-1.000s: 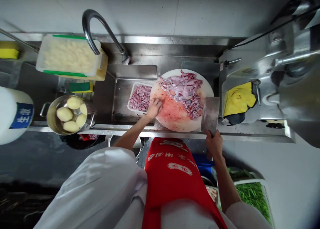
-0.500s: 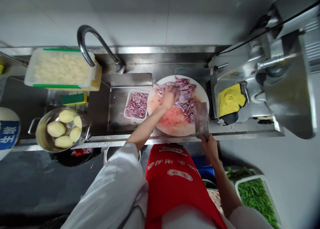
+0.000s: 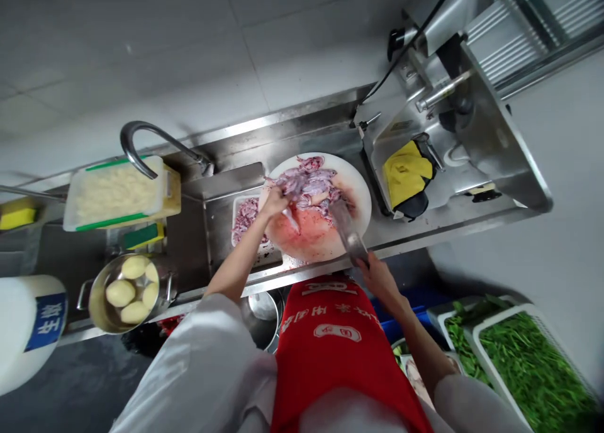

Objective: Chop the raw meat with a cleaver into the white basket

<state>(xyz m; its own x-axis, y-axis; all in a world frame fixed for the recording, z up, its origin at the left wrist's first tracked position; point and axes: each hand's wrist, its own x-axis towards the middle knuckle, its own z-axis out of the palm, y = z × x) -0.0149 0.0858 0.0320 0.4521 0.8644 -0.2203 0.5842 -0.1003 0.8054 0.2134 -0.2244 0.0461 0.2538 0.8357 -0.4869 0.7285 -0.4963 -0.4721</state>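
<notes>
A round white cutting board (image 3: 356, 181), stained red, bears a heap of raw purplish-pink meat pieces (image 3: 318, 184). My left hand (image 3: 275, 203) is closed on some of the meat at the board's left side, and a pale piece lies just right of its fingers. My right hand (image 3: 375, 272) grips the handle of a cleaver (image 3: 348, 228). The cleaver's blade reaches over the right part of the board, its far end against the meat. Left of the board, partly behind my left forearm, is a white tray of chopped meat (image 3: 245, 216).
A pot of peeled potatoes (image 3: 97, 298) and a lidded tub (image 3: 117, 191) are at the left, near a curved faucet (image 3: 155, 131). A metal machine holding a yellow cloth (image 3: 408, 172) stands right. Baskets of greens (image 3: 528, 357) sit low at right.
The view has tilted and shifted. My left hand has moved to the heap's left side and closed on meat. The cleaver has swung inward from the board's right edge, over the meat.
</notes>
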